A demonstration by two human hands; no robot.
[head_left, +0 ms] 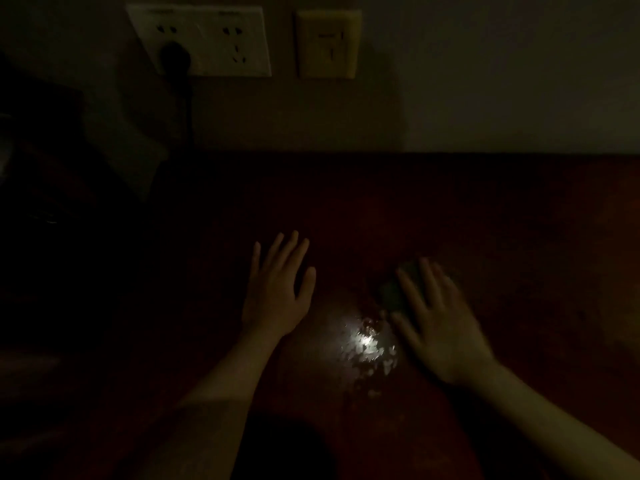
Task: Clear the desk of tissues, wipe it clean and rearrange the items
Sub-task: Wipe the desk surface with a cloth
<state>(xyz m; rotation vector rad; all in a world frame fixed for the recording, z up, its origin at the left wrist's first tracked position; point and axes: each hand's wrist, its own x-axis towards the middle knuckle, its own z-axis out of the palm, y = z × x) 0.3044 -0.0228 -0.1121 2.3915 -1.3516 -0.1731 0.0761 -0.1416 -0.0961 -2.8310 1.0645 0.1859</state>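
The scene is very dark. A reddish-brown desk (450, 209) fills the lower view. My left hand (277, 289) lies flat on it with fingers straight and spread. My right hand (436, 320), blurred, presses with straight fingers on a dim greenish cloth or pad (393, 292) that shows under the fingertips. Between the hands a wet patch (367, 344) on the desk glints with a bright reflection. No tissues can be made out in the dark.
On the wall behind the desk hang a white double socket (221, 39) with a black plug (175, 58) and cord, and a yellowish switch plate (327, 43). Dark, unclear shapes (52, 202) occupy the left side.
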